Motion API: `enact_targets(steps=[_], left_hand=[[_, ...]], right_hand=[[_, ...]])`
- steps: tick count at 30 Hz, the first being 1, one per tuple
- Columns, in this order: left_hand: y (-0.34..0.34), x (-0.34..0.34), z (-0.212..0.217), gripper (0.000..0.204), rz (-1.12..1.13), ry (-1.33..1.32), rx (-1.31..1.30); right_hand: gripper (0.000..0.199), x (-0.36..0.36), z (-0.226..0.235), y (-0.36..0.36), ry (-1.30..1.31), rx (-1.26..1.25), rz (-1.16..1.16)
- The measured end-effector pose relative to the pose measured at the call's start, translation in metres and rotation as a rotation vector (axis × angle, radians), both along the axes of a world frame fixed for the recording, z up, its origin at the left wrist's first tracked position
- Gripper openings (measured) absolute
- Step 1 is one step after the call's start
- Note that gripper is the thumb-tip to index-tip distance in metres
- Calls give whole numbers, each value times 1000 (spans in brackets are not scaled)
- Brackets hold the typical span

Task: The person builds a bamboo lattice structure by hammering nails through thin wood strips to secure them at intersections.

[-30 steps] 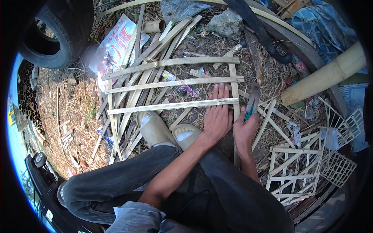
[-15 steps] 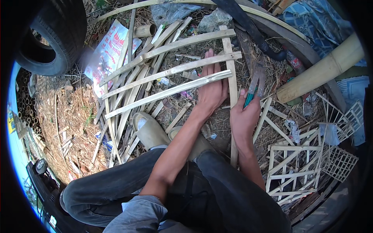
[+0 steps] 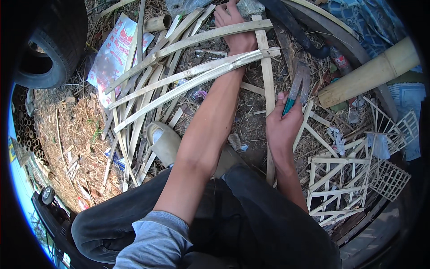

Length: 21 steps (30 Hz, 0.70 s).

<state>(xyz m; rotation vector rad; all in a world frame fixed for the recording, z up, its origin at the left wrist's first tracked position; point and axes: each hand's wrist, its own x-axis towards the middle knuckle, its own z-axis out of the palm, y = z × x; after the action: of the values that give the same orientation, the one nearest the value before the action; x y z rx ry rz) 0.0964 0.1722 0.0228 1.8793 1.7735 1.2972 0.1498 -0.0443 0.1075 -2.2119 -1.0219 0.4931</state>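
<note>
the left hand (image 3: 234, 28) reaches far out, and its arm goes under the wood slats (image 3: 206, 32). its fingers are bent near the gray rock (image 3: 251, 8), and i cannot tell if they hold anything. the right hand (image 3: 286, 119) has its fingers clamped on the green handle of a metal tool (image 3: 298, 83), which points up and away from the person. this hand is just beside the long side strip (image 3: 268, 85) of the wood frame. the frame lies in front of the person, over their shoes (image 3: 165, 142). the top slat sits apart from the other two, and those two meet at their right ends. on the left, the frame lies over a pile of loose strips (image 3: 148, 105). a fat bamboo pole (image 3: 371, 74) is on the right.
</note>
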Motion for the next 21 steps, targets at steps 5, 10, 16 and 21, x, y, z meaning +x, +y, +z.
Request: enact_targets(steps=[5, 10, 16, 21], left_hand=[[-28, -22, 17, 96, -94, 63, -43], [-89, -33, 45, 75, -31, 133, -435], [-164, -25, 69, 90, -59, -380, -688], [-204, -46, 46, 94, -229, -375, -438]], right_hand=[[17, -4, 19, 4, 23, -9, -9], [27, 5, 19, 12, -87, 98, 1], [14, 12, 26, 11, -28, -30, -15], [24, 10, 10, -5, -44, 115, -1]])
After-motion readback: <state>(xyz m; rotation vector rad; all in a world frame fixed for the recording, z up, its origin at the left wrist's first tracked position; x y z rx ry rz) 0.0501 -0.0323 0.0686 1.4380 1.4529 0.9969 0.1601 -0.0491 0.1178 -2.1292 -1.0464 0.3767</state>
